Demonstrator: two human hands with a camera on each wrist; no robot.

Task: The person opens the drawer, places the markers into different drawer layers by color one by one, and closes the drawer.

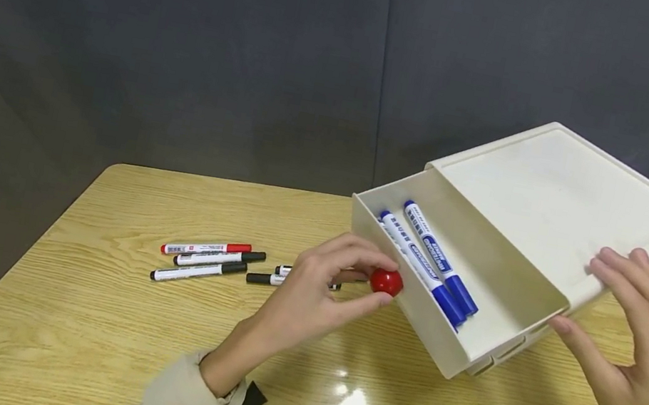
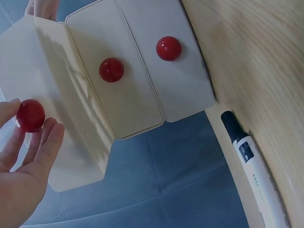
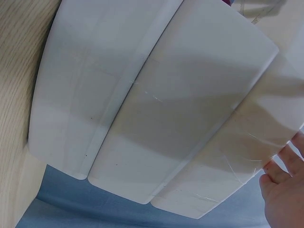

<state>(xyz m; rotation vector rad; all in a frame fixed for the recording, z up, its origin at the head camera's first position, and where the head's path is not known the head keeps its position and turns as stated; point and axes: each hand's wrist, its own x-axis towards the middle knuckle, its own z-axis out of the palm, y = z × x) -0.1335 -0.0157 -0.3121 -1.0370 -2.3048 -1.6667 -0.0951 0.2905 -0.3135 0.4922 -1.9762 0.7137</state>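
Observation:
My left hand (image 1: 313, 284) pinches a round red knob (image 1: 386, 282) on the front of the pulled-out top drawer (image 1: 433, 341). Inside that drawer lie blue-capped whiteboard markers (image 1: 430, 250), pointing toward its near end. The drawer belongs to a white drawer unit (image 1: 567, 194). At the unit's near right edge, my right hand (image 1: 648, 361) touches the top with its fingertips, thumb lower on the side. Two lower drawers, each with a red knob (image 2: 111, 70), stand closed in the left wrist view.
On the wooden table (image 1: 82, 319), left of the unit, lie a red-capped marker (image 1: 205, 249) and several black-capped markers (image 1: 220, 258). Some are partly hidden behind my left hand. A dark curtain (image 1: 226, 55) hangs behind the table.

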